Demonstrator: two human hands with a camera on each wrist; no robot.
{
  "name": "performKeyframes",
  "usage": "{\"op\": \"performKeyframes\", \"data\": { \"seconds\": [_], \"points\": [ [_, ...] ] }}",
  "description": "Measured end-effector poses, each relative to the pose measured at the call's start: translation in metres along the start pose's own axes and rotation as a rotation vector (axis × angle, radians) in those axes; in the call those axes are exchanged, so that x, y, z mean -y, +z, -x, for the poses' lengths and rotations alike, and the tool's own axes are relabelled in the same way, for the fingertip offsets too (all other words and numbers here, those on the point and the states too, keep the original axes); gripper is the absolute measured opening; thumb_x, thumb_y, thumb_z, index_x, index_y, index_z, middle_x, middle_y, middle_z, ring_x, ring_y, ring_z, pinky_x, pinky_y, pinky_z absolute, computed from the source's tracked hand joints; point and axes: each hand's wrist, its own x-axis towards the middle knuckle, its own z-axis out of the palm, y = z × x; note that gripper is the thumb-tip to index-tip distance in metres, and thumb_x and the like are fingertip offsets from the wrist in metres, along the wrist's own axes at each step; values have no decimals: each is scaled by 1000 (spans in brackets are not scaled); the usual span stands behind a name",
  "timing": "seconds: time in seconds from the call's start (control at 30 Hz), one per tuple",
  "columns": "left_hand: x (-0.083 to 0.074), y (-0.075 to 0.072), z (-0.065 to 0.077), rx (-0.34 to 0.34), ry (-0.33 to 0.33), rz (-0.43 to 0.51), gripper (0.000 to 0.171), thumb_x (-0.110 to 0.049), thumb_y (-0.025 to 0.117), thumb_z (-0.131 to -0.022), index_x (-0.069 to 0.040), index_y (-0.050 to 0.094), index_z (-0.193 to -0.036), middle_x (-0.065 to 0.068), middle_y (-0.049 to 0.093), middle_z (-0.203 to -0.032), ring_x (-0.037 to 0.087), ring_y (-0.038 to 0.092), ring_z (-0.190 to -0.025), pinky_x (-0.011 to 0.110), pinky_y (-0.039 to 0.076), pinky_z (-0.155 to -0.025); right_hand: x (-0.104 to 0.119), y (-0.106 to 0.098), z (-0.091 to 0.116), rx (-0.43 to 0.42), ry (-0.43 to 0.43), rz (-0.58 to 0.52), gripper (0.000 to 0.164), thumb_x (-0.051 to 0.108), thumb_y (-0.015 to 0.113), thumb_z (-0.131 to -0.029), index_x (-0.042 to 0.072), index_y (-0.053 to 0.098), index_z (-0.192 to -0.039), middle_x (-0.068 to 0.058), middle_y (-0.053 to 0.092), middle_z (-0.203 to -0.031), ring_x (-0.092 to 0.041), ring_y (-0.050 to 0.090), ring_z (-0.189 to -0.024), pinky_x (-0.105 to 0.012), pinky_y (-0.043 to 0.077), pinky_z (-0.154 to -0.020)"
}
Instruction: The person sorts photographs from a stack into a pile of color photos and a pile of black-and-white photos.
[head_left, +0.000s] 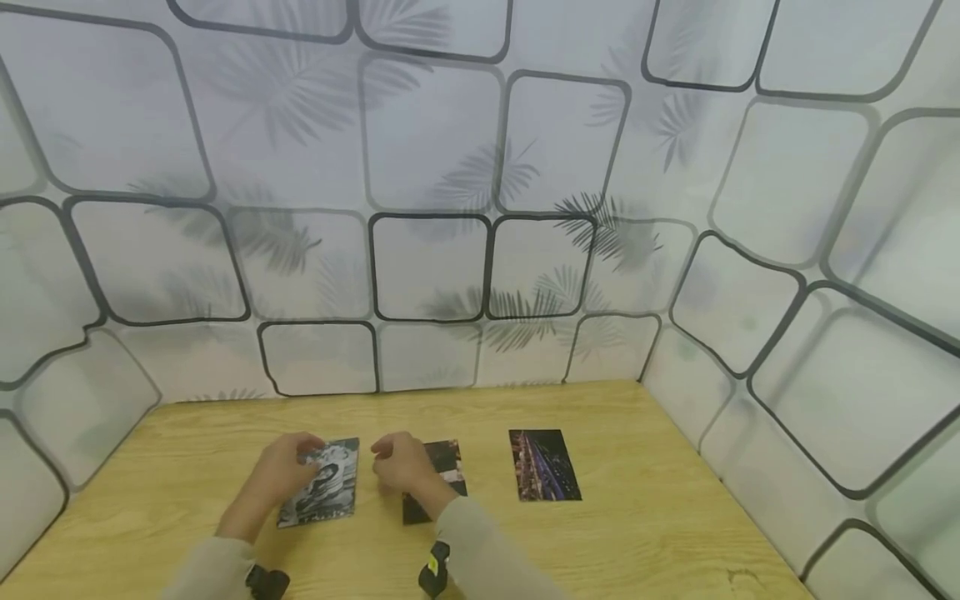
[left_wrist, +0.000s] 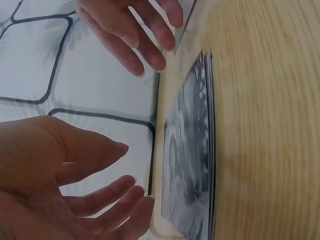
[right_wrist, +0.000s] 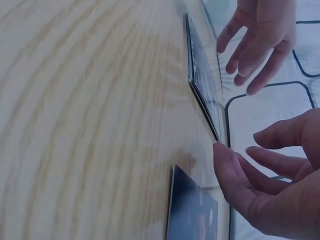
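Observation:
A small stack of photo prints with a black-and-white picture on top lies on the table at the left; its layered edges show in the left wrist view. Over its upper left part hovers my left hand, fingers loosely bent and nothing held. My right hand is just right of the stack, above the left side of a dark photo, which hand and wrist partly cover. In the right wrist view the fingers of this hand are loosely bent, with nothing between them.
Farther right on the wood-grain table lies a photo of a city at night. A patterned wall covering rises behind the table and along its sides. Dark devices are strapped at both wrists.

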Motion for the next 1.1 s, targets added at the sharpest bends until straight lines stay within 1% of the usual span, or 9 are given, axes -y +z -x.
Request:
{"op": "performKeyframes", "data": {
  "seconds": [0.13, 0.3, 0.4, 0.53, 0.63, 0.77, 0.87, 0.97, 1.1],
  "points": [
    [-9, 2, 1, 13, 3, 33, 36, -2, 66, -91, 8, 63, -126, 35, 63, -127, 49, 65, -111, 56, 60, -89, -7, -12, 0, 7, -19, -5, 28, 3, 64, -90, 4, 74, -117, -11, 74, -107, -26, 70, -97, -38, 61, -76],
    [-18, 8, 2, 11, 25, 67, 38, 0, 67, -89, 9, 63, -126, 34, 64, -124, 46, 67, -107, 53, 62, -86, -18, -31, -1, -10, -49, 25, 29, 3, 64, -89, 2, 73, -117, -13, 75, -107, -27, 71, -96, -37, 61, -74],
    [-23, 16, 1, 18, 45, 99, 38, 0, 67, -89, 9, 63, -125, 32, 66, -121, 43, 68, -105, 51, 62, -85, -25, -43, -1, -27, -48, 23, 30, 2, 64, -88, 1, 73, -117, -13, 74, -107, -28, 70, -98, -40, 61, -78],
    [-31, 28, 0, 22, 60, 129, 36, 0, 67, -89, 7, 64, -124, 30, 67, -120, 39, 68, -103, 49, 62, -84, -30, -58, 0, -52, -39, 30, 31, 0, 63, -87, 0, 72, -117, -15, 74, -109, -33, 69, -102, -49, 61, -86],
    [-39, 36, 0, 23, 63, 143, 36, -1, 68, -88, 5, 66, -123, 28, 67, -120, 37, 68, -103, 49, 62, -84, -34, -69, 2, -59, -35, 48, 31, 0, 62, -87, -1, 71, -117, -18, 73, -110, -37, 69, -102, -52, 60, -85],
    [-48, 46, -2, 41, 46, 173, 38, 0, 68, -85, 4, 66, -123, 28, 66, -120, 39, 68, -105, 51, 62, -85, -43, -80, 3, -57, -31, 101, 30, 1, 63, -87, -1, 71, -116, -19, 72, -110, -36, 69, -99, -47, 60, -78],
    [-53, 54, -5, 54, 24, 184, 38, 1, 68, -86, 4, 66, -124, 28, 66, -121, 40, 67, -107, 53, 61, -86, -51, -85, 2, -48, -14, 123, 31, 2, 64, -85, -1, 71, -115, -21, 72, -111, -37, 69, -99, -44, 60, -78],
    [-56, 61, -8, 55, 14, 177, 38, 2, 68, -86, 3, 66, -124, 27, 66, -121, 41, 68, -107, 53, 61, -86, -57, -88, 1, -30, 17, 110, 30, 2, 66, -86, -2, 71, -116, -22, 72, -113, -38, 69, -102, -45, 61, -79],
    [-60, 69, -12, 46, 28, 176, 37, 4, 68, -85, 2, 67, -122, 27, 67, -119, 40, 68, -105, 52, 62, -84, -63, -91, 3, -20, 64, 79, 29, 4, 67, -88, 0, 70, -117, -22, 71, -116, -37, 68, -106, -43, 62, -79]
  ]
}}
